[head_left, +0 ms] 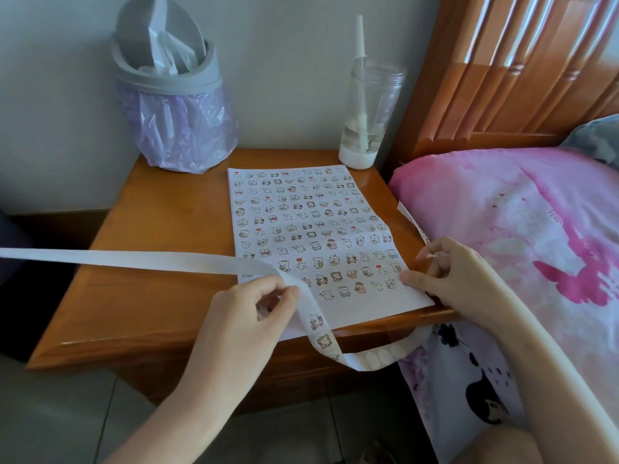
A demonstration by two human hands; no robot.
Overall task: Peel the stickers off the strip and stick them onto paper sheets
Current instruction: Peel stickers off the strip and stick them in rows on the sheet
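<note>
- Left hand (pixel 254 306) pinches the strip (pixel 134 257); keep it taut.
- Right hand (pixel 449 272), fingers curled, touches the paper (pixel 301 212); whether it holds a sticker is unclear. Press flat beside its fingertip.

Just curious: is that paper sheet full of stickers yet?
Nearly full: sticker rows cover the paper sheet, bare only near its front edge.

The strip (pixel 100 257) is cut off at left; stickers (pixel 315 226) on the paper sheet (pixel 368 309) are indistinct.
</note>
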